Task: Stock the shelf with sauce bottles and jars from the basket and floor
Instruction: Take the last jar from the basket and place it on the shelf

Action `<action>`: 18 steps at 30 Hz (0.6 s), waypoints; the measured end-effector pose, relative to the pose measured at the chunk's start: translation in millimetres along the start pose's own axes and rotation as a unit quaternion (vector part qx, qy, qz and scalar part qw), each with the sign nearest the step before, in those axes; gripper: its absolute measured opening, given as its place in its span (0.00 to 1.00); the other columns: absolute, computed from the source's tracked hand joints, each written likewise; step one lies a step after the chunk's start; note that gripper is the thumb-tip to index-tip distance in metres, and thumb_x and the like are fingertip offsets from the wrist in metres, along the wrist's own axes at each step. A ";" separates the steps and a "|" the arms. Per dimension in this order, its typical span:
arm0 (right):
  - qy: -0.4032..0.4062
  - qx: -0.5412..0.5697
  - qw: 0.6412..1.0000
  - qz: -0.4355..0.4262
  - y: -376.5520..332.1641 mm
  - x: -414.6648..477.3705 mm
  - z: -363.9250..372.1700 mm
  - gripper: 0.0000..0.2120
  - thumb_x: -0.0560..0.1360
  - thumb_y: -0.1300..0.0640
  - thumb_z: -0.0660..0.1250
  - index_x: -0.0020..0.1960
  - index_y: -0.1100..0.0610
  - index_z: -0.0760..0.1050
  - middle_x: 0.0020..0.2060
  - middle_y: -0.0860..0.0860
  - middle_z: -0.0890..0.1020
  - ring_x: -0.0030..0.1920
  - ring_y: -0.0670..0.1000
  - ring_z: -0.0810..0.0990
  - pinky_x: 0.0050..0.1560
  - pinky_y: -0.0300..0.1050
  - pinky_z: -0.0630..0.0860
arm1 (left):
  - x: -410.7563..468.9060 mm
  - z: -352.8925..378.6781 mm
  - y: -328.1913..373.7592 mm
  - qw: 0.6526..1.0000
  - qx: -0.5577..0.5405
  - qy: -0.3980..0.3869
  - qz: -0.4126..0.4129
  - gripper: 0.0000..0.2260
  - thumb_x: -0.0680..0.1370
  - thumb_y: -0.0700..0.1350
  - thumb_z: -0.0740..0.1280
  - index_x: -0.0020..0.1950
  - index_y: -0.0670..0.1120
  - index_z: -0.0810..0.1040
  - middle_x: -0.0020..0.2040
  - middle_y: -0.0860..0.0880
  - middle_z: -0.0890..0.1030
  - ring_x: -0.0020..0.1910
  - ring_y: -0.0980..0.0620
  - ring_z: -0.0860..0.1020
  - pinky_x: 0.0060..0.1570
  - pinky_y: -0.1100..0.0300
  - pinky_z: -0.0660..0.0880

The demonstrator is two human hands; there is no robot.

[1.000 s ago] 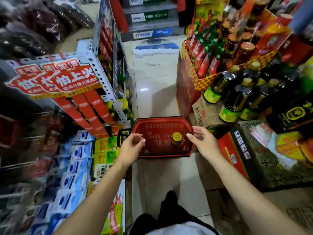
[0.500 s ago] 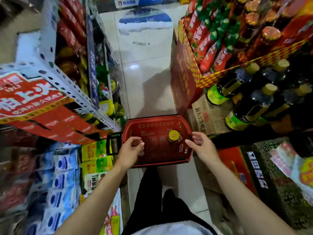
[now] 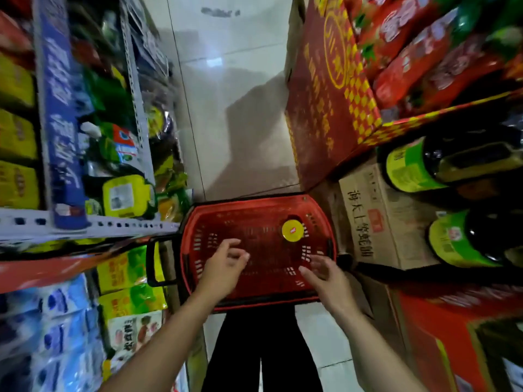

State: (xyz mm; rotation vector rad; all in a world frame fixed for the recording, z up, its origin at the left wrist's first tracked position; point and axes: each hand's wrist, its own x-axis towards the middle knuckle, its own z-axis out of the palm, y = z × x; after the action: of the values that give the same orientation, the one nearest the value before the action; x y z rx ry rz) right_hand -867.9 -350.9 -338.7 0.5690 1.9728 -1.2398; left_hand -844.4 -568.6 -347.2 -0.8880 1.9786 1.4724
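A red plastic basket (image 3: pixel 254 302) with a black handle stands on the tiled floor between the shelves. One jar with a yellow lid (image 3: pixel 293 230) stands upright in its far right corner. My left hand (image 3: pixel 223 268) hovers over the basket's middle, fingers loosely curled, holding nothing. My right hand (image 3: pixel 325 274) hovers over the near right side with fingers spread, below the jar and apart from it. Dark sauce bottles with green labels (image 3: pixel 416 168) lie on the right shelf.
A white metal shelf (image 3: pixel 93 224) with packets lines the left. A cardboard box (image 3: pixel 376 216) sits right of the basket under a red and yellow display carton (image 3: pixel 328 89). A red box (image 3: pixel 441 329) stands at near right. My dark trouser legs (image 3: pixel 263 352) are below the basket.
The camera has tilted down and moved closer to the basket. Both hands have left the basket's rim and now hover over its inside. The jar has not moved.
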 end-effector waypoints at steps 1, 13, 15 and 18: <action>-0.006 -0.005 1.000 0.009 6.5 12.1 2.3 0.15 0.72 0.55 0.71 0.57 0.54 0.73 0.53 0.53 0.78 0.56 0.51 0.77 0.60 0.48 0.73 | 11.2 7.8 -4.4 1.000 0.002 0.001 -0.004 0.14 0.77 0.43 0.64 0.62 0.45 0.69 0.48 0.53 0.78 0.41 0.54 0.77 0.40 0.64 0.71; -0.004 0.093 0.990 0.110 117.5 178.6 52.3 0.10 0.74 0.56 0.68 0.53 0.52 0.71 0.51 0.54 0.79 0.50 0.50 0.77 0.53 0.46 0.72 | 152.1 108.1 -99.2 0.998 0.054 0.008 -0.031 0.12 0.76 0.42 0.66 0.59 0.42 0.73 0.42 0.55 0.74 0.50 0.49 0.78 0.47 0.62 0.69; 0.005 0.113 0.986 0.119 137.0 209.4 63.2 0.12 0.74 0.56 0.68 0.55 0.54 0.71 0.50 0.54 0.78 0.46 0.49 0.76 0.45 0.41 0.71 | 173.8 117.8 -114.3 0.997 0.074 0.011 -0.016 0.13 0.76 0.40 0.65 0.60 0.41 0.73 0.42 0.56 0.72 0.46 0.56 0.72 0.44 0.70 0.62; 0.017 0.131 0.983 0.131 166.1 253.6 77.1 0.14 0.73 0.53 0.69 0.56 0.51 0.71 0.48 0.51 0.78 0.43 0.47 0.75 0.43 0.42 0.72 | 208.2 135.6 -138.3 0.996 0.085 -0.032 0.000 0.16 0.77 0.43 0.64 0.64 0.43 0.71 0.55 0.48 0.79 0.50 0.56 0.74 0.45 0.71 0.62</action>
State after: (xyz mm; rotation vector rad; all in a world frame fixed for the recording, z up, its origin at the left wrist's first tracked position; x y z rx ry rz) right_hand -889.0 -350.1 -650.8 0.9547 1.7058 -1.3354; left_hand -873.1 -506.8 -623.3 -0.7581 2.0220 1.2926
